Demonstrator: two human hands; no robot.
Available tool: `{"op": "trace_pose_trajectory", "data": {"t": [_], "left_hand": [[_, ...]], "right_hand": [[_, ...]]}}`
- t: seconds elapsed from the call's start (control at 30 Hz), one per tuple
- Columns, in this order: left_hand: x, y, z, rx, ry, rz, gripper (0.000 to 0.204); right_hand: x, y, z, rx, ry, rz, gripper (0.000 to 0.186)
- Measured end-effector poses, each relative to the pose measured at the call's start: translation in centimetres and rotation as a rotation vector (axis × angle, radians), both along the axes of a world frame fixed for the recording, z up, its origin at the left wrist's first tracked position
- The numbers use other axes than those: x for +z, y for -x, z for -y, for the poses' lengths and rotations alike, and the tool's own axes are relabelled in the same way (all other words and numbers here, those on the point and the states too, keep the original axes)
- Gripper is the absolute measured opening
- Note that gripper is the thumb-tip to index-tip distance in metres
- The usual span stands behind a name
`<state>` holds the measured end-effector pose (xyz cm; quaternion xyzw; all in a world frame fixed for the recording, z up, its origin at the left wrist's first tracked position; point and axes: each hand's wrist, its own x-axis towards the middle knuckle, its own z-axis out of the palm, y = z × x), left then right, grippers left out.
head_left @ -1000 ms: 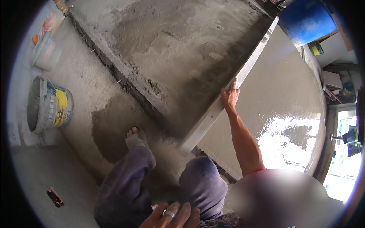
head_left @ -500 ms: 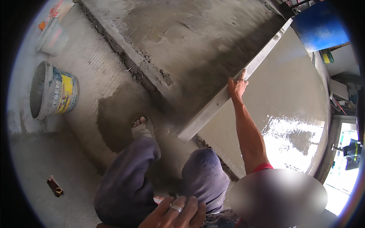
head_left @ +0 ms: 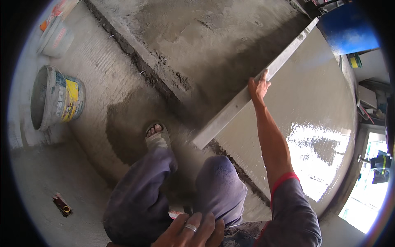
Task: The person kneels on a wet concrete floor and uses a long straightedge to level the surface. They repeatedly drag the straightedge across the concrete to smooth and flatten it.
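My right hand (head_left: 258, 85) grips a long grey metal straightedge (head_left: 230, 111) about midway along it. The bar lies slanted across a bed of wet cement (head_left: 312, 123), running from near my knee up to the far right. The cement on the right of the bar is smooth and shiny; on the left of it the surface is rougher and darker. My left hand (head_left: 189, 231), with a ring on one finger, rests flat on my thigh at the bottom of the view. My sandalled left foot (head_left: 156, 136) stands on a damp patch of floor.
A dirty bucket (head_left: 55, 98) with a yellow label stands at the left, a smaller pale tub (head_left: 55, 38) behind it. A raised concrete edge (head_left: 144, 61) runs diagonally past my foot. A small dark object (head_left: 61, 204) lies on the floor lower left. A blue container (head_left: 349, 29) sits top right.
The view has shifted, and my right hand with the straightedge sits lower and further right in it. My left hand stays on my thigh.
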<state>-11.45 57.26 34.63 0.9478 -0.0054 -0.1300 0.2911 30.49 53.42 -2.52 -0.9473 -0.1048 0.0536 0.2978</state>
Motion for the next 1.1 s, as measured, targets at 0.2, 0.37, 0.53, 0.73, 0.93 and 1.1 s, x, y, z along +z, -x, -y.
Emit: {"op": "trace_pose_trajectory", "data": {"t": [0.2, 0.37, 0.53, 0.73, 0.93, 1.1], "left_hand": [[-0.5, 0.4, -0.2, 0.035, 0.02, 0.003, 0.038], [-0.3, 0.6, -1.1, 0.018, 0.036, -0.011, 0.041], [-0.1, 0.3, -1.1, 0.038, 0.047, -0.063, 0.043], [-0.1, 1.2, -0.4, 0.059, 0.031, -0.044, 0.047], [-0.6, -0.5, 0.2, 0.025, -0.014, -0.112, 0.056], [-0.7, -2.0, -0.1, 0.098, -0.121, -0.09, 0.052]], "right_hand": [[0.7, 0.5, -2.7, -0.043, 0.007, -0.033, 0.097], [0.8, -2.0, -3.7, -0.02, -0.04, -0.008, 0.098], [0.5, -0.3, -5.0, -0.02, -0.038, -0.021, 0.099], [0.6, -4.5, -5.7, 0.043, -0.057, -0.142, 0.106], [1.4, -3.5, -2.7, 0.132, 0.024, 0.035, 0.102], [4.4, 9.8, 1.1, 0.414, -0.338, -0.059, 0.049]]}}
